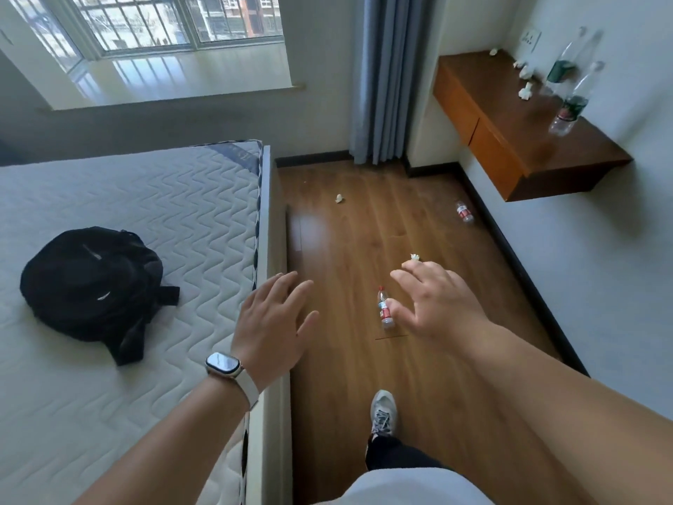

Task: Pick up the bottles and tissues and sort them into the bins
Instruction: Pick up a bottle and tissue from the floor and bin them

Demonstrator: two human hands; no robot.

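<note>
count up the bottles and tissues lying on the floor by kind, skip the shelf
Bottles: 2, the near bottle and the far bottle
Tissues: 2, the near tissue and the far tissue
Total: 4

Soft daylight pours through the window [164, 23], keeping the room bright. A pale glare sits on the wooden floor [309, 231]. The bottles [568, 107] on the shelf [502, 114] smear with blur, and straight lines bow towards the edges.
</note>
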